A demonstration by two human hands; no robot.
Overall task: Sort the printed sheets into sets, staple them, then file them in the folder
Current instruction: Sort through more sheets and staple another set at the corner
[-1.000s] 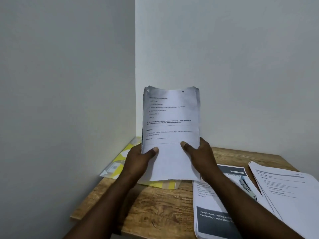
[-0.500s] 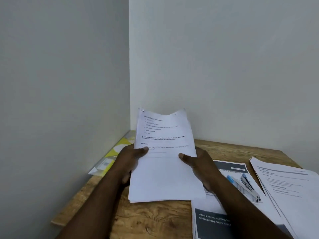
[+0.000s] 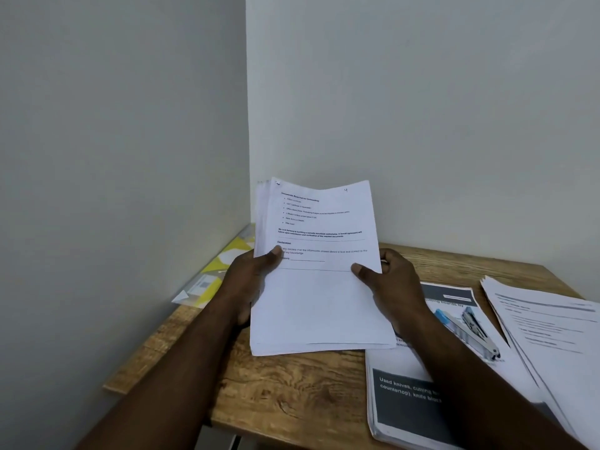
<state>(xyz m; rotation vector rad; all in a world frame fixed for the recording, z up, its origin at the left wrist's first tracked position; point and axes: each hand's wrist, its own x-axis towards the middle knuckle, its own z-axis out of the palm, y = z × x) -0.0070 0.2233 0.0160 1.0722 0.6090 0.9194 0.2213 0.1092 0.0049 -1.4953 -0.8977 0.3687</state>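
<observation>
Two hands, left [image 3: 250, 280], right [image 3: 396, 282], clamped on sheet set [image 3: 321, 306] | heading "Declaration" | corner "4"

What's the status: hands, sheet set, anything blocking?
Left hand and right hand grip the sheet set by its side edges. Set held above table, not yet in yellow folder at left. Stapler lies on printed pile, clear of path.

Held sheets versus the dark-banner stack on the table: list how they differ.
The held sheets are tilted up, gripped by the left hand and right hand; the dark-banner stack lies flat on the table. The held sheets' top page is white with black text; the dark-banner stack has grey blocks with white lettering. A stapler rests only on the dark-banner stack. Both are printed piles.
</observation>
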